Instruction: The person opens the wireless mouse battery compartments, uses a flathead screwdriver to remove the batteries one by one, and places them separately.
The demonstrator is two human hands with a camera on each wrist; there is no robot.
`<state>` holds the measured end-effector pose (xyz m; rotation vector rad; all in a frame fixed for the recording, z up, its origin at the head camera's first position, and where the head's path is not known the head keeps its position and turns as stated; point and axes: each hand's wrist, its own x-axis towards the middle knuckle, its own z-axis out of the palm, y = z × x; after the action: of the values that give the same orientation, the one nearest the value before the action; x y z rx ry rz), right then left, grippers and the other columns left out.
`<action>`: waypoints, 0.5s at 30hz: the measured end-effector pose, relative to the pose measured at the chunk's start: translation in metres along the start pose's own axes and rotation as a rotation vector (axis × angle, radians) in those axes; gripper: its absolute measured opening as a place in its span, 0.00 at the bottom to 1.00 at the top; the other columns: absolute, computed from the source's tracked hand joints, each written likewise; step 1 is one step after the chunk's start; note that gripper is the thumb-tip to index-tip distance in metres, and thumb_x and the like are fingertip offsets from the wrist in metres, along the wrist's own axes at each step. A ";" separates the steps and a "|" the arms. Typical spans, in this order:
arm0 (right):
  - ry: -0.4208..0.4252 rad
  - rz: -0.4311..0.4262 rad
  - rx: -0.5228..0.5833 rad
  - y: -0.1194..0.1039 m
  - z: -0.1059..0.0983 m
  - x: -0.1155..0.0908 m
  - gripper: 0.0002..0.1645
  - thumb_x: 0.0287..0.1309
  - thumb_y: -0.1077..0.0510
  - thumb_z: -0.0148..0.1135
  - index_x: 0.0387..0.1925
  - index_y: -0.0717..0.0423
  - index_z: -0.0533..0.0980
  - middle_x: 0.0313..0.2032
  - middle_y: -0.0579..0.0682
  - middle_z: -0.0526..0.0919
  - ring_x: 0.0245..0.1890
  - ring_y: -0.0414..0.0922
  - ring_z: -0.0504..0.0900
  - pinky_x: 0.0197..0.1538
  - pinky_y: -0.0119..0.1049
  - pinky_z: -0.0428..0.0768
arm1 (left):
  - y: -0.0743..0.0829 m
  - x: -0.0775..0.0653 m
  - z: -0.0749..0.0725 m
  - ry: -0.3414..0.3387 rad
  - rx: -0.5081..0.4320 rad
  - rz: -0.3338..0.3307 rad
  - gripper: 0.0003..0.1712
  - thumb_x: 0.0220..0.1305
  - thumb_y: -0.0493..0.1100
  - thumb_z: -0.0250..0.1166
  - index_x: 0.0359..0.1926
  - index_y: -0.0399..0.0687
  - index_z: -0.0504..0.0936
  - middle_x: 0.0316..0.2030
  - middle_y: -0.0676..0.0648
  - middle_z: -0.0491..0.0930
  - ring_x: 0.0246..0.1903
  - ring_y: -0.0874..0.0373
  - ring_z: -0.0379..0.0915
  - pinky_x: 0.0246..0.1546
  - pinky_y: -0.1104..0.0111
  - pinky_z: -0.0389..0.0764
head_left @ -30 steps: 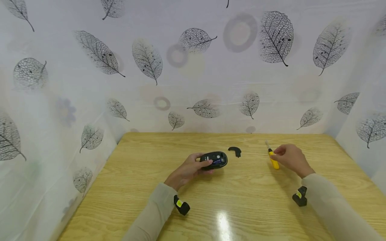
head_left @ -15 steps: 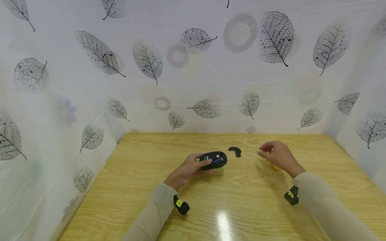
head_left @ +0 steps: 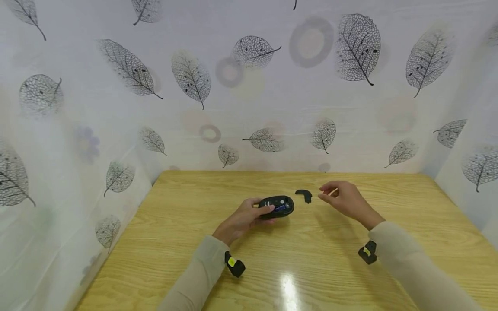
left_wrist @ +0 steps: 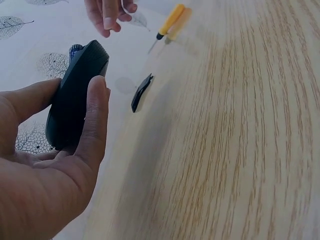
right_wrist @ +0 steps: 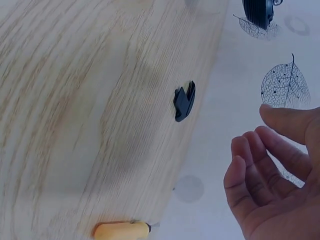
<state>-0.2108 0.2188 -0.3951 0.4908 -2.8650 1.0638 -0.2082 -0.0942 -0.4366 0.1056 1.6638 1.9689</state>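
Note:
My left hand (head_left: 243, 216) holds a black computer mouse (head_left: 276, 201) with its underside turned up, thumb laid across it. In the mouse's uncovered compartment shows a blue battery (head_left: 280, 208). Just right of the mouse, a curved black battery cover (head_left: 305, 194) lies on the table. My right hand (head_left: 348, 203) hovers to the right of that cover, fingers loosely bent and holding nothing. The left wrist view shows the mouse (left_wrist: 75, 100) gripped between thumb and fingers above the tabletop.
A yellow-handled screwdriver (left_wrist: 171, 22) lies on the wooden table (head_left: 303, 255); in the head view my right hand hides it. A pale leaf-print sheet (head_left: 264, 99) hangs behind the table and along its sides.
My right hand has moved left from over the screwdriver towards the battery cover, leaving the screwdriver lying there. The left hand and mouse have stayed nearly still.

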 end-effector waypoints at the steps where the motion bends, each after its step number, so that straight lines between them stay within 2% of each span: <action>1: -0.001 -0.014 0.001 -0.002 0.001 0.001 0.14 0.67 0.59 0.66 0.48 0.66 0.82 0.39 0.57 0.85 0.35 0.49 0.84 0.34 0.42 0.85 | 0.000 0.000 0.000 0.001 0.001 0.000 0.34 0.71 0.42 0.67 0.70 0.31 0.65 0.55 0.33 0.78 0.42 0.48 0.86 0.52 0.60 0.84; 7: -0.021 -0.085 0.003 -0.011 0.009 0.003 0.15 0.66 0.59 0.68 0.49 0.67 0.82 0.41 0.57 0.85 0.37 0.50 0.85 0.38 0.45 0.86 | -0.001 0.002 0.001 0.006 0.003 0.002 0.34 0.70 0.42 0.67 0.70 0.30 0.65 0.55 0.34 0.78 0.43 0.47 0.86 0.51 0.61 0.85; 15: -0.053 -0.160 0.022 -0.020 0.020 0.004 0.16 0.66 0.57 0.68 0.50 0.64 0.83 0.47 0.60 0.83 0.39 0.47 0.83 0.41 0.43 0.85 | -0.002 0.004 0.001 0.002 -0.012 -0.005 0.35 0.70 0.42 0.68 0.70 0.31 0.65 0.55 0.34 0.78 0.47 0.43 0.85 0.51 0.62 0.85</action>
<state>-0.2067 0.1909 -0.3975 0.7459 -2.8042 1.0720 -0.2103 -0.0913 -0.4393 0.0950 1.6514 1.9756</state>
